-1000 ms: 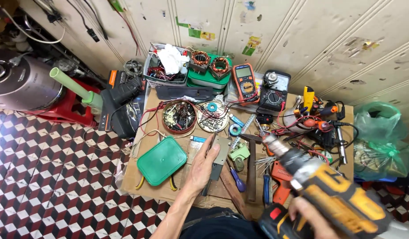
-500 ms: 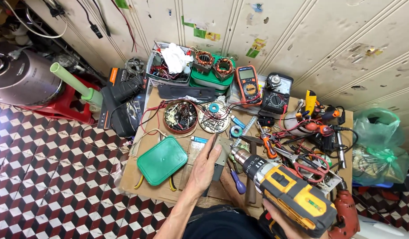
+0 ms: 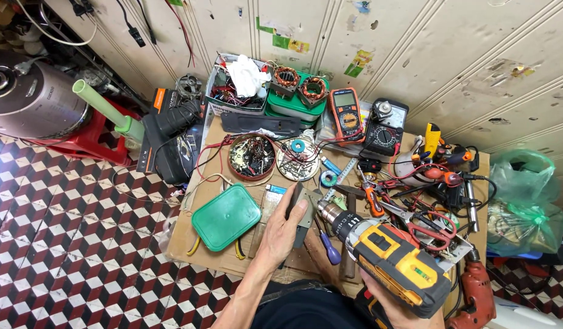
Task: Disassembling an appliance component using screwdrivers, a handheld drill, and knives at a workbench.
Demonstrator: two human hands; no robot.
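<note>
Right at the fingers: the left hand (image 3: 286, 228) lies flat, fingers stretched and pressing a small grey metal piece (image 3: 304, 207) down onto the cardboard-covered bench (image 3: 196, 244), just below centre of the frame. The fingers are spread on top of it, not curled round it. Lower right, the right hand (image 3: 391, 304) is mostly cut off by the frame edge, fingers wrapped round the grip of a yellow and black cordless drill (image 3: 391, 259). Its chuck (image 3: 331, 214) points up-left and sits just beside the grey piece; whether the tip touches it I cannot tell.

That drill looks heavy and rigid, best held by the handle as it is now. The grey piece looks stiff, light and likely to skid or spin, so flat pressure well away from the bit seems the sensible hold.

Moving outward: a green plastic lid (image 3: 226, 217) lies left of the hand, a blue-handled screwdriver (image 3: 328, 247) between hand and drill. Farther up sit a round tin of parts (image 3: 251, 156), an orange multimeter (image 3: 346, 114) and, at far right, a green plastic bag (image 3: 525, 201).
</note>
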